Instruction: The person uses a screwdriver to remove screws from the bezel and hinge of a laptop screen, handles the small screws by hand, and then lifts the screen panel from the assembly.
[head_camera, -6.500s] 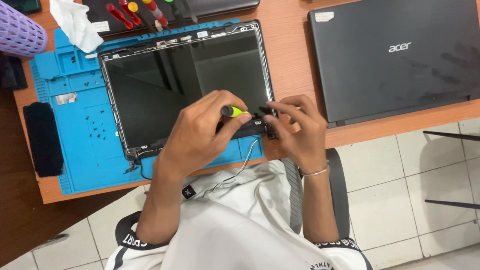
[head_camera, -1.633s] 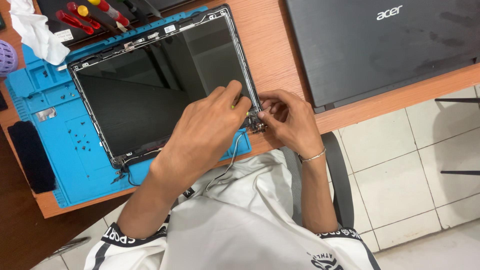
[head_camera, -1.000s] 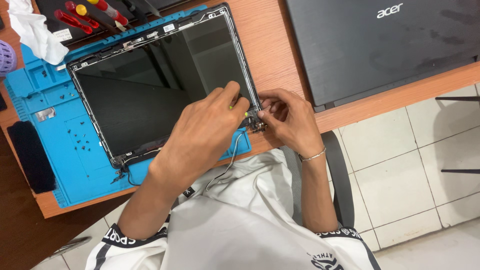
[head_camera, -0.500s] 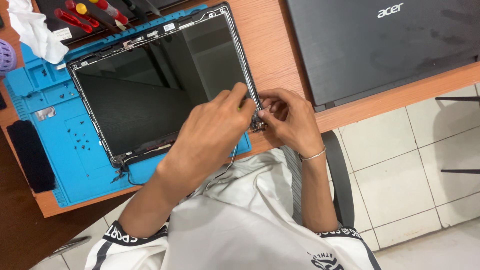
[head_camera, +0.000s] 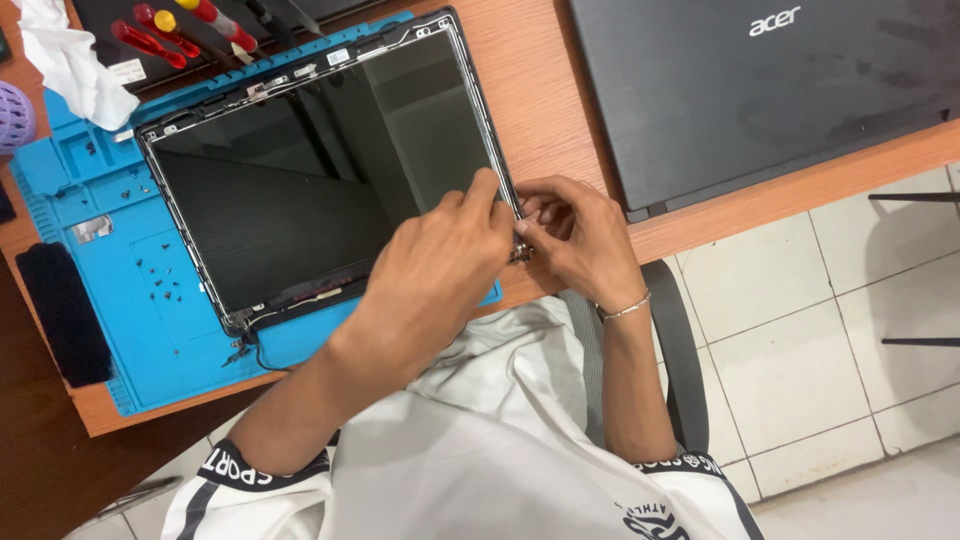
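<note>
A bare laptop screen panel (head_camera: 300, 170) in its black frame lies on a blue repair mat (head_camera: 110, 270). My left hand (head_camera: 440, 260) is curled over the panel's near right corner, index fingertip on the frame's right edge. It hides the screwdriver it gripped a moment ago. My right hand (head_camera: 580, 235) pinches the metal hinge (head_camera: 520, 252) at that corner from the right, fingertips nearly touching the left hand. A thin cable (head_camera: 250, 350) trails from the panel's near left corner.
A closed black laptop (head_camera: 760, 90) lies to the right on the wooden desk (head_camera: 550, 100). Red-handled screwdrivers (head_camera: 150, 35), a white cloth (head_camera: 70, 65) and a purple object (head_camera: 15, 115) sit at the back left. Small screws (head_camera: 155, 275) dot the mat; a black pad (head_camera: 65, 315) lies beside it.
My left hand has rolled forward over the corner, covering the yellow-green screwdriver handle seen a second ago. My right hand stays at the hinge.
</note>
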